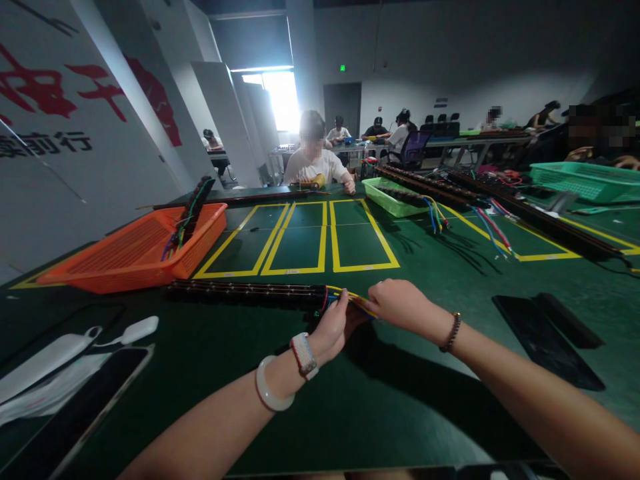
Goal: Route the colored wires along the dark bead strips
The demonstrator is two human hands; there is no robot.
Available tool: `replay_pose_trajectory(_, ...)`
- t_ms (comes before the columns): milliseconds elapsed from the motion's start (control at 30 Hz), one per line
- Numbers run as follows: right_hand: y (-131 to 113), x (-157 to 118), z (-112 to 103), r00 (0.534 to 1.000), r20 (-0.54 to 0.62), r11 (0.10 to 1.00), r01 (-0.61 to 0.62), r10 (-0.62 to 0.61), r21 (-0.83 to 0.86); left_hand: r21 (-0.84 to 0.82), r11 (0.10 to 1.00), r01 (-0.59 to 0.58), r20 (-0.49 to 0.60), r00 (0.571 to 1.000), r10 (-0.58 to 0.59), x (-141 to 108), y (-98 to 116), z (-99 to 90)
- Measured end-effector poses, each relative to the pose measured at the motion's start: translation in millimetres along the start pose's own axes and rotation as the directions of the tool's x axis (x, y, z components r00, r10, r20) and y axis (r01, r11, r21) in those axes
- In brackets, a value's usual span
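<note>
A long black strip [245, 292] with thin light lines along it lies crosswise on the green table. Coloured wires [343, 291], yellow, blue and red among them, come out of its right end. My left hand [333, 330] is closed around these wires close to the strip's end, thumb on top. Further along, my right hand [397, 301] pinches the same wires, its fingertips partly hidden behind the hand. The wire ends are hard to make out between the two hands.
An orange basket [125, 273] with another wired strip stands at left. A green basket [397, 205] and more wired strips [430, 187] lie back right. Phones and a white case [140, 330] sit front left; dark flat objects [547, 340] lie right. A person [317, 163] sits opposite.
</note>
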State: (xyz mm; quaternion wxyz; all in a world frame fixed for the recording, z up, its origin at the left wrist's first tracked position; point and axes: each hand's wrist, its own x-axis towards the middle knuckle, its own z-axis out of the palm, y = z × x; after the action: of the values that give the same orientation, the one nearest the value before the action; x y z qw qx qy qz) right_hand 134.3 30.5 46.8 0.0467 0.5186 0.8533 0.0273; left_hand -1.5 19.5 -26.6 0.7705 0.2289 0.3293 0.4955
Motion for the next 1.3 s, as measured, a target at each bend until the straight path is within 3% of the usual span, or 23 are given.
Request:
replay_pose_trajectory(100, 14.1, 8.7, 2.1, 0.997, -0.056, 0.999, -0.051, 0.051, -0.008, -0.001, 1.000, -0.015, 0.042, 0.999, 0.015, 0.3, 0.6, 1.0)
replay_pose_trajectory(233, 25.9, 25.6, 22.8, 0.990, -0.100, 0.995, -0.101, 0.102, 0.015, 0.016, 1.000, -0.005, 0.020, 1.000, 0.005, 0.2, 2.5, 1.2)
replay_pose_trajectory(400, 34.0, 37.1, 43.7, 0.986, -0.139, 0.996, -0.084, 0.088, 0.033, 0.018, 1.000, 0.025, 0.017, 1.000, -0.025, -2.7, 5.9, 3.3)
replay_pose_trajectory(500, 35.7, 34.6, 38.9, 0.991, -0.120, 0.998, -0.054, 0.057, 0.035, 0.015, 0.999, 0.028, 0.031, 0.999, -0.029, -2.8, 6.0, 3.1)
replay_pose_trajectory(667, 25.8, 20.7, 11.8, 0.993, -0.105, 0.996, -0.045, 0.052, 0.071, -0.013, 1.000, 0.001, 0.047, 0.999, -0.001, 1.6, 1.3, -1.6)
replay_pose_trajectory(767, 13.8, 10.7, 2.3, 1.000, -0.014, 0.994, -0.013, 0.015, 0.108, -0.024, 1.000, -0.010, 0.039, 0.999, 0.011, 4.5, -1.7, -4.6)
replay_pose_trajectory(933, 4.7, 4.0, 5.8, 0.993, 0.107, 0.993, 0.048, -0.059, 0.103, -0.022, 1.000, 0.005, 0.057, 0.998, -0.003, 4.6, -1.1, -4.4)
replay_pose_trajectory(1100, 19.6, 11.2, 7.3, 0.964, 0.220, 0.940, 0.070, -0.150, 0.334, 0.023, 1.000, -0.001, 0.063, 0.998, -0.001, 0.6, 1.4, -0.2)
replay_pose_trajectory(1167, 25.9, 14.2, 6.4, 0.977, 0.177, 0.945, 0.061, -0.123, 0.321, 0.063, 0.998, 0.000, 0.070, 0.998, -0.004, -1.2, 2.1, 0.9)
replay_pose_trajectory(1300, 27.1, 16.8, 7.2, 0.999, 0.018, 0.992, -0.032, 0.030, 0.121, 0.143, 0.990, -0.007, 0.070, 0.998, -0.003, -4.4, 4.3, 1.9)
